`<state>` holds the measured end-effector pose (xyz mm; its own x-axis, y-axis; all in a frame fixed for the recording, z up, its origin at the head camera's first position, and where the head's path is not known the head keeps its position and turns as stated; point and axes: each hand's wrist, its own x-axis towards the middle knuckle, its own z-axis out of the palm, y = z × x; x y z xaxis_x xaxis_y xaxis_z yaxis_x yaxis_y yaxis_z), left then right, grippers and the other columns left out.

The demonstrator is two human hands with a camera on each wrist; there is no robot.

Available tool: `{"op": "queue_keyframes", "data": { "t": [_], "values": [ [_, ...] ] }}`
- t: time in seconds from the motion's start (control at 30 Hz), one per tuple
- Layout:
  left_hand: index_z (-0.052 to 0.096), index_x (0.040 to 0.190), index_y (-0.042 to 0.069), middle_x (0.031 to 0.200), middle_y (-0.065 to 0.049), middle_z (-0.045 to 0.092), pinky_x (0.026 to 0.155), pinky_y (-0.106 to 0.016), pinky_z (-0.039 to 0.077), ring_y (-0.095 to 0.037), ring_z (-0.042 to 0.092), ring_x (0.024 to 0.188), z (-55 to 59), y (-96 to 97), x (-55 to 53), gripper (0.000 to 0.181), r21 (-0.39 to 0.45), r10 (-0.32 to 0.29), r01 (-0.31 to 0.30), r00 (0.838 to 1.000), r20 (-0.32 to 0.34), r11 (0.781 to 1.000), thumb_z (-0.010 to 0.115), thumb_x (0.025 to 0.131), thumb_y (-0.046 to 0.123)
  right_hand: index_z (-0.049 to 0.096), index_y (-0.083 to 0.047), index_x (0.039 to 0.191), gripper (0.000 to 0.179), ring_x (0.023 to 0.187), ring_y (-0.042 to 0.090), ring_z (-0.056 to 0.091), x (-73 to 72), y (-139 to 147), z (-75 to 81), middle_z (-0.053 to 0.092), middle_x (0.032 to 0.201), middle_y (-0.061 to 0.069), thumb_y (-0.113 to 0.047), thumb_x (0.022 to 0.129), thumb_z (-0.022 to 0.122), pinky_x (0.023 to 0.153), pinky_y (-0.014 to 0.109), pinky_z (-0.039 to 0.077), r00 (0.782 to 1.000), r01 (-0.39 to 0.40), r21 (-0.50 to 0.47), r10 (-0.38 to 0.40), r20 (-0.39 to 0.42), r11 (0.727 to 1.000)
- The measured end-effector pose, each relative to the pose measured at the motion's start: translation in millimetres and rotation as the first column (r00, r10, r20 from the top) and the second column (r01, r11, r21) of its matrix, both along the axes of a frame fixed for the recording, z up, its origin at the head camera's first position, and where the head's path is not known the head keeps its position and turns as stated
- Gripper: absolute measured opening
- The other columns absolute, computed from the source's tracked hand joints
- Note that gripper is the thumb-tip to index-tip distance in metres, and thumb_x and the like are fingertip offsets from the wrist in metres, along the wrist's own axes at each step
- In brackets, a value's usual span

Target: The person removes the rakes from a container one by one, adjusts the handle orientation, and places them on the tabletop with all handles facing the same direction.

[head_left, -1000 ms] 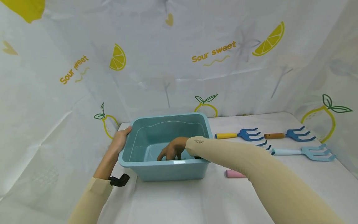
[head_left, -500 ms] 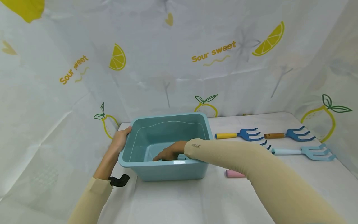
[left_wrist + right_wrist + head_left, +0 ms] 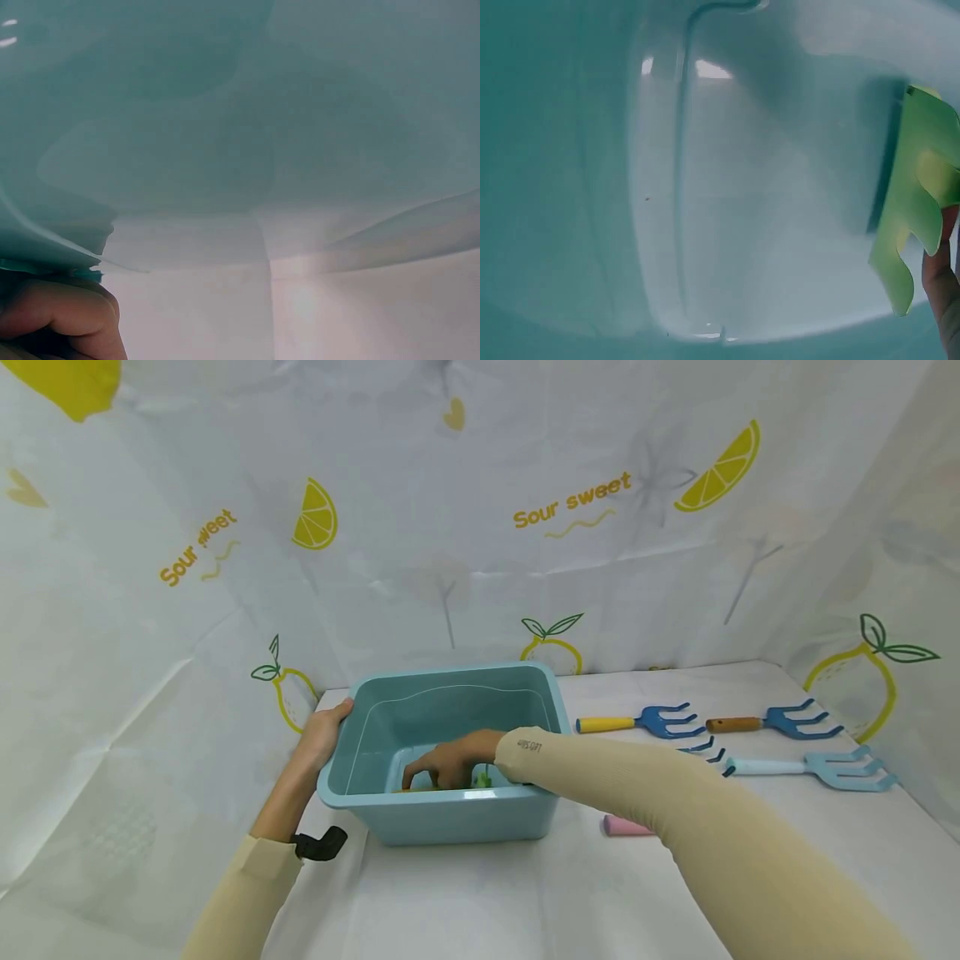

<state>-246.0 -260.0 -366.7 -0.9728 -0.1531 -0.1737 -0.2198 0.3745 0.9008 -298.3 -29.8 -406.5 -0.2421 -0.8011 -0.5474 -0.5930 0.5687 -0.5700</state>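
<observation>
A blue-green plastic tub stands on the white-covered table. My left hand grips its left rim, the thumb on top; in the left wrist view its curled fingers show at the rim. Inside the tub is my right hand, partly hidden by the front wall. It holds a green hand rake, whose flat pronged head shows in the right wrist view with fingers right at it. In the head view a bit of green appears under the wrist and a yellowish strip by the fingertips.
Right of the tub lie a yellow-handled blue rake, a brown-handled blue rake and a light blue rake. Dark blue prongs and a pink handle are partly covered by the right sleeve. A lemon-print curtain hangs behind.
Inside the tub my right hand dipped lower, then came up slightly, and green and yellowish parts of the hand rake now show below it. My left hand has stayed on the rim.
</observation>
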Motion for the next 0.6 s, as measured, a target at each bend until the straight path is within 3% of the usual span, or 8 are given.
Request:
{"op": "queue_keyframes", "data": {
  "t": [0.13,0.2,0.33,0.47,0.6],
  "values": [
    [0.059,0.108,0.004,0.083,0.004,0.05,0.064,-0.023,0.043,-0.006,0.051,0.071,0.4,-1.0,1.9,0.043,-0.017,0.013,-0.013,1.0,0.006,1.0,0.039,0.11,0.042,0.044,-0.031,0.149,0.058,0.103,0.015,0.064,-4.1,0,6.2,0.063,0.132,0.017,-0.001,0.1,0.056,0.076,0.033,0.056,0.998,0.055,0.008,-0.055,0.037,0.998],
    [0.059,0.108,0.003,0.083,0.004,0.05,0.064,-0.023,0.043,-0.006,0.051,0.071,0.2,-1.3,2.4,0.044,-0.024,0.022,-0.022,1.0,0.007,0.999,0.04,0.11,0.042,0.045,-0.033,0.149,0.058,0.105,0.016,0.064,-5.8,0,7.7,0.063,0.13,0.015,-0.003,0.1,0.057,0.079,0.037,0.059,0.998,0.057,0.006,-0.057,-0.006,0.998],
    [0.059,0.098,0.007,0.078,0.005,0.05,0.063,-0.023,0.044,-0.007,0.051,0.069,-1.3,-1.3,1.9,0.041,-0.027,0.018,-0.018,1.0,0.002,0.999,0.041,0.11,0.042,0.046,-0.035,0.149,0.058,0.094,0.016,0.064,-6.1,1,11.4,0.065,0.117,0.008,-0.004,0.1,0.057,0.082,0.044,0.06,0.994,0.027,0.003,-0.026,-0.108,1.0],
    [0.057,0.089,0.011,0.072,0.006,0.049,0.061,-0.023,0.044,-0.007,0.051,0.064,-1.7,-0.3,0.7,0.04,-0.022,0.01,-0.01,1.0,-0.005,1.0,0.04,0.11,0.042,0.045,-0.034,0.15,0.058,0.08,0.019,0.061,-6.2,-1,15.9,0.067,0.107,0.006,-0.003,0.101,0.054,0.08,0.048,0.058,0.988,-0.019,-0.005,0.018,-0.156,1.0],
    [0.054,0.083,0.013,0.066,0.008,0.048,0.058,-0.022,0.043,-0.006,0.05,0.06,-0.8,0.4,-0.5,0.041,-0.013,0.011,-0.011,1.0,-0.006,1.0,0.04,0.11,0.041,0.045,-0.035,0.149,0.06,0.076,0.022,0.06,-8.3,-2,22.0,0.068,0.105,0.005,-0.001,0.101,0.054,0.072,0.038,0.054,0.98,-0.039,-0.015,0.035,-0.194,0.999]
  ]
}}
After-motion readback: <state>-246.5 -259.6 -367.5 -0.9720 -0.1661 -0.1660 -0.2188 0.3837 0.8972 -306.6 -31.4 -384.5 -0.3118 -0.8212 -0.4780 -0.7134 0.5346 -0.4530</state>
